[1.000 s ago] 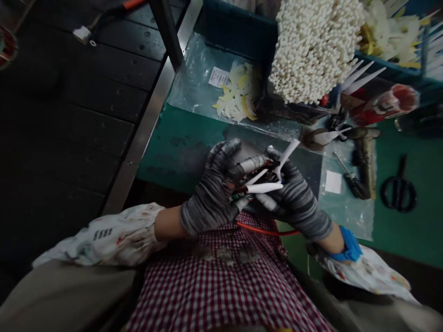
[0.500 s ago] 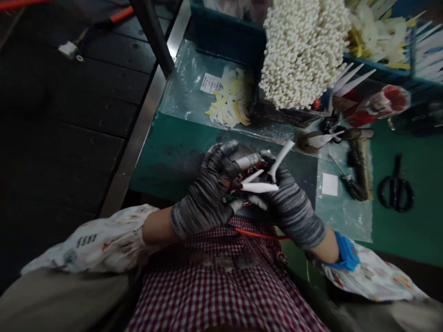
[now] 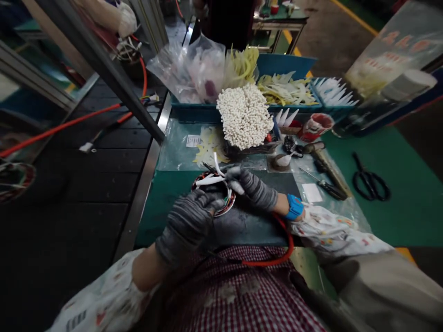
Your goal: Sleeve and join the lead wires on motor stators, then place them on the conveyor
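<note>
A ring-shaped motor stator (image 3: 227, 208) with dark red windings stands at the near middle of the bench. A white sleeve (image 3: 210, 180) lies across its top, and a second, bent white tube (image 3: 217, 163) sticks up beside it. My left hand (image 3: 188, 221), in a grey striped glove, is closed around the stator's near left rim; its fingertips are partly hidden. At the upper right rim my gloved right hand (image 3: 252, 186) pinches the lower end of the bent white tube. An orange cable (image 3: 289, 244) curves below my right wrist to the apron.
Behind stand a bundle of white sticks (image 3: 244, 115) and blue bins (image 3: 194, 113) of sleeves and bags. Yellowish pieces (image 3: 210, 147) lie on plastic. To the right are a hammer (image 3: 330, 170), screwdriver (image 3: 332, 189), black scissors (image 3: 371, 184) and red cup (image 3: 316, 127). A post (image 3: 100, 64) rises left.
The view has tilted up, showing more of the workshop. The stator lies further from my body, more of its ring shows, and my right hand has shifted to its upper right rim.
</note>
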Demonstrator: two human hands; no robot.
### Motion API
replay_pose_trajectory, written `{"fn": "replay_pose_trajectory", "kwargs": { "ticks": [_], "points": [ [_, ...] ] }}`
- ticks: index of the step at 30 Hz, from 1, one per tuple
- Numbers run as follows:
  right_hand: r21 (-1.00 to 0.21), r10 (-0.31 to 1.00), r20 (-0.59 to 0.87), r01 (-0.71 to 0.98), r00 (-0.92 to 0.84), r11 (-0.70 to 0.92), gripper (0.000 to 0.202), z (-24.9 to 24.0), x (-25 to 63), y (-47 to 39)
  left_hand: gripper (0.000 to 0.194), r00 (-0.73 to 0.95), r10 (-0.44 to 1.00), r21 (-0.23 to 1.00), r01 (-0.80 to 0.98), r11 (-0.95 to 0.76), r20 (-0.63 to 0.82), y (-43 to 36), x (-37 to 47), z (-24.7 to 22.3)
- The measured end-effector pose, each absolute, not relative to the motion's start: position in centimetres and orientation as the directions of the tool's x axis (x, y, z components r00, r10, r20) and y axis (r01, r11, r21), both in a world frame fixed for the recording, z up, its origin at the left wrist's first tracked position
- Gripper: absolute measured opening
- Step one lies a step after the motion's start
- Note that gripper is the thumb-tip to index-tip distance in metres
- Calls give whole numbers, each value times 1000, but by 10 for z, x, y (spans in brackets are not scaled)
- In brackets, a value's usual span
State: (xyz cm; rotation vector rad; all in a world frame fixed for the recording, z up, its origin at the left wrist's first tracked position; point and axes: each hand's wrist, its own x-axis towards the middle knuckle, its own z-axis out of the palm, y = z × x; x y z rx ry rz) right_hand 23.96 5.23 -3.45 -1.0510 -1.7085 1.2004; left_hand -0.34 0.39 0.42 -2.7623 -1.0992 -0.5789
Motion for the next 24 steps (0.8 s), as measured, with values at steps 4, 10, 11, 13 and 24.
{"fn": "replay_pose_trajectory", "kwargs": {
  "ticks": [4, 10, 11, 13, 24],
  "points": [
    [-781, 887, 419, 421, -195, 461, 22, -25, 281, 59, 20, 738, 625, -45, 655, -754, 255, -9, 16, 23],
    [-439, 816, 579, 846, 7, 304, 26, -11, 339, 87, 41, 710, 649, -300, 703, -644, 272, -47, 22, 10],
    [-418, 829, 559, 863, -3, 284, 27, -11, 340, 91, 43, 719, 636, -299, 695, -654, 278, -50, 19, 8],
    [-390, 845, 534, 891, 14, 232, 26, -11, 336, 99, 47, 736, 617, -260, 676, -689, 279, -48, 11, 5],
    [-803, 854, 510, 411, 100, 431, 16, 43, 315, 41, 31, 423, 663, 78, 806, -587, 617, -37, 13, -43]
  ]
}}
